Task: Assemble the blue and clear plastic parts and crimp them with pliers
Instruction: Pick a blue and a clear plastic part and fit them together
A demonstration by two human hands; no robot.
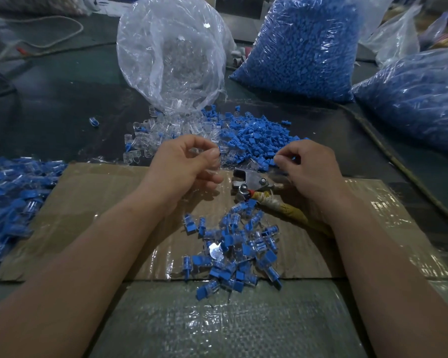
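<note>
The left hand [184, 166] hovered above the far edge of the cardboard sheet [101, 202]. Its grip pinched a clear part [203, 151] between thumb and forefinger, with the other fingers curled under, probably so one end faced across to the other hand. The part was faint against the heap behind it, so its exact attitude could not be told.

The right hand [313, 169] sat at the near fringe of the loose blue parts [256, 135], its grip pinching a blue part [294, 158] at the fingertips. The two hands were level and near each other but apart, so the pieces were not yet joined.

Stock was laid out by hand. The loose clear parts [161, 135] spilled from the clear bag [171, 55] on the left of mid-bench, and the blue heap lay to the right, below the blue sack [300, 47] near the bench's [62, 99] far edge.

The pliers [254, 182] lay on the cardboard between the hands, head pointing left and wrapped handles [285, 206] running under the right wrist, likely so that hand could take them up for crimping.

Joined pieces [233, 249] lay heaped at the cardboard's near edge, where finished work could be dropped. A bagged lot [11, 197] of blue-and-clear pieces rested at the left edge.
</note>
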